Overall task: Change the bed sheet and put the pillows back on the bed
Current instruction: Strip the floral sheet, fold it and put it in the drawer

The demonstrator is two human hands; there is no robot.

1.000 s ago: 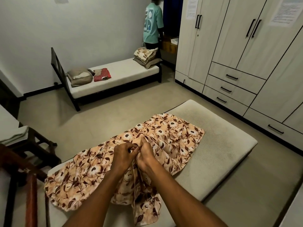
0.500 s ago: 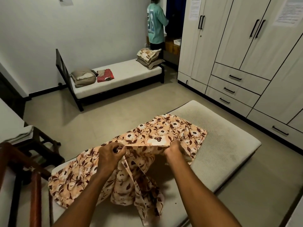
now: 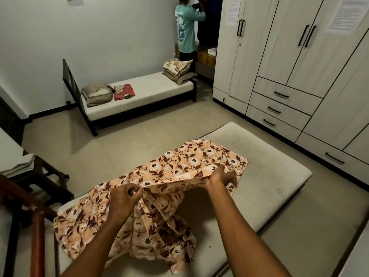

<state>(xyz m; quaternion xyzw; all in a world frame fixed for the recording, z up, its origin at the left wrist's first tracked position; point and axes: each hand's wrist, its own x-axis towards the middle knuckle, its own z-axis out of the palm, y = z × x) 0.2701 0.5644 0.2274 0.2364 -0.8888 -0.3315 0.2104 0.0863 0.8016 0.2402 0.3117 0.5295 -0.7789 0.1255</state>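
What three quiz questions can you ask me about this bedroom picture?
1. True or false: the left hand and the right hand both grip the flowered sheet.
2. Where does the red cloth lie? A) on the far bed B) on the floor C) in a drawer.
3. Fill in: the flowered sheet lies bunched on a bare ____.
Key: 1 true; 2 A; 3 mattress.
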